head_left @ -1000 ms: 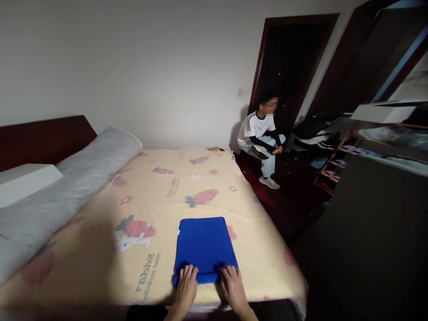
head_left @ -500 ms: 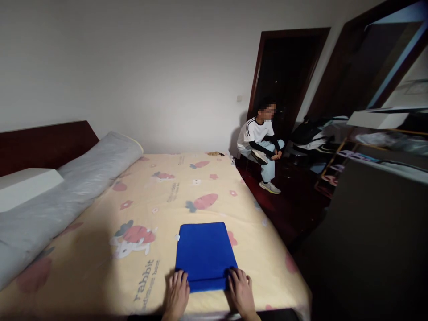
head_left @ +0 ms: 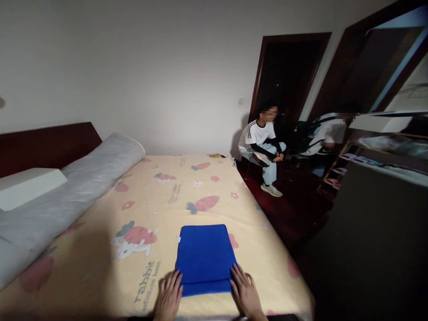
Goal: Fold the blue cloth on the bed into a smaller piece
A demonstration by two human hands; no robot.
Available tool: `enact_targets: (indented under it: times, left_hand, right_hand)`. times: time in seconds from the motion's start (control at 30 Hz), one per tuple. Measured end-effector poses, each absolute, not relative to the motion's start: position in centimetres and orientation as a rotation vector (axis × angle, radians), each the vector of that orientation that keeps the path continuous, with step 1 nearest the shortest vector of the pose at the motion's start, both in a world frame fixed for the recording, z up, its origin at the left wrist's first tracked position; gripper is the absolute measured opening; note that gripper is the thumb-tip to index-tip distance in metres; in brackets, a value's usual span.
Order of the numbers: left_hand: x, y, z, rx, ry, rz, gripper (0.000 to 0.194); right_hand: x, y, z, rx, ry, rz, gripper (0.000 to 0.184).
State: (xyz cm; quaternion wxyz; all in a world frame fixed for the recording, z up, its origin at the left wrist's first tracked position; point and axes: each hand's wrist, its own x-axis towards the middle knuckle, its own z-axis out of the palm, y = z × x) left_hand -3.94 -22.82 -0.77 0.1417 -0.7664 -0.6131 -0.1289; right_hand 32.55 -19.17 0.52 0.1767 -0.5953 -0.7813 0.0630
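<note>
A folded blue towel (head_left: 204, 256) lies flat near the front edge of the bed, on a cream sheet (head_left: 174, 196) printed with carrots and a rabbit. My left hand (head_left: 169, 296) rests flat with fingers stretched out at the towel's near left corner. At the near right corner my right hand (head_left: 245, 293) lies the same way, fingers spread, touching the towel's edge. Neither hand holds anything.
A long grey bolster (head_left: 73, 178) and a white block (head_left: 30, 187) lie at the headboard on the left. A person in a white shirt (head_left: 262, 142) sits by the dark doorway. Another person (head_left: 326, 131) bends over beside shelves at the right.
Both hands have slid off the towel's front edge outward to its near corners. A second person has come into view at the right near the shelves.
</note>
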Motion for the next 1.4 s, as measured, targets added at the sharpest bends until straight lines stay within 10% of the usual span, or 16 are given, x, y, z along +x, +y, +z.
enact_targets:
  times: [0.37,1.4]
  left_hand:
    - [4.9,-21.3,2.3,-2.48,-1.619,-0.399,0.055]
    - [-1.6,-24.6,-1.8,-2.402,-1.521,-0.455,0.046]
  right_hand:
    - [23.2,-19.9,3.5,-1.292,-2.429,0.466,0.049]
    - [32.4,-23.2,0.7,-1.521,-2.3,0.503,0.05]
